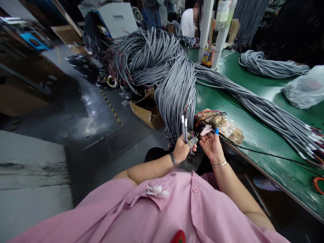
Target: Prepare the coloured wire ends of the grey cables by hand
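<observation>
My left hand [181, 149] is closed around a few grey cables [185, 130] held upright, two of them with white bands near their tops. A grey wrap covers its thumb. Thin coloured wires [193, 134] fan out just above that thumb. Close by on the right is my right hand [211, 146], palm up with its fingers apart and loosely bent; a blue cover sits on one fingertip. A pale pinkish piece [206, 130] lies at its fingers, and I cannot tell whether it touches them. Behind my left hand hangs a thick bundle of grey cables [174, 87].
On the green table [255, 148] lie long grey cables [253, 98], a coiled bundle [270, 64], a plastic bag [307, 87] and a wrapped block [225, 126]. An open cardboard box [146, 111] stands on the floor. A person in white [187, 22] is at the back.
</observation>
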Tool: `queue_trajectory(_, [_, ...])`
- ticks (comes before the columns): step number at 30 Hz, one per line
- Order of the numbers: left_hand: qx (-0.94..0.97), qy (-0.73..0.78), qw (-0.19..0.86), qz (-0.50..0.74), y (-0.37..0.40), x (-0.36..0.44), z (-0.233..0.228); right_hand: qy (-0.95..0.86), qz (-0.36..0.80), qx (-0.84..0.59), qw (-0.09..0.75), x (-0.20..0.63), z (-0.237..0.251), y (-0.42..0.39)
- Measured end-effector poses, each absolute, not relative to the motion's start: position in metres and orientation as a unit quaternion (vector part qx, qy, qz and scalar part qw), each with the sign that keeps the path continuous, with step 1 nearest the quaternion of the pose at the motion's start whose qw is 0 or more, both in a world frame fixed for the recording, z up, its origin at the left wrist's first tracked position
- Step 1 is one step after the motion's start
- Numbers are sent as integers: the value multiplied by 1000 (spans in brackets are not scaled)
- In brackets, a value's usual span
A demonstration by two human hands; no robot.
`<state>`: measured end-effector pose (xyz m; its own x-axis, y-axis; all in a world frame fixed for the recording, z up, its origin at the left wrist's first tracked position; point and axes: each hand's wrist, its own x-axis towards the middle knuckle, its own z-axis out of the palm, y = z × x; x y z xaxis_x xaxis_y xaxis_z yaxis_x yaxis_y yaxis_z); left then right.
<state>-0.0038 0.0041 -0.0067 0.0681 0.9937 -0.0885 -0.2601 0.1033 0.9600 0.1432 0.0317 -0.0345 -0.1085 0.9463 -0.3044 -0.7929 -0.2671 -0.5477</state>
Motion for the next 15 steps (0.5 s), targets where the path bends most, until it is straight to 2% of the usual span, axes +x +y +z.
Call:
queue_trajectory(6, [378,431,626,529,1,-17,-5,-116,727,-339,586,155,-41,19])
queue_trajectory(15, [395,319,672,539,-1,-42,17,-158,721,-365,567,165,-39,-6])
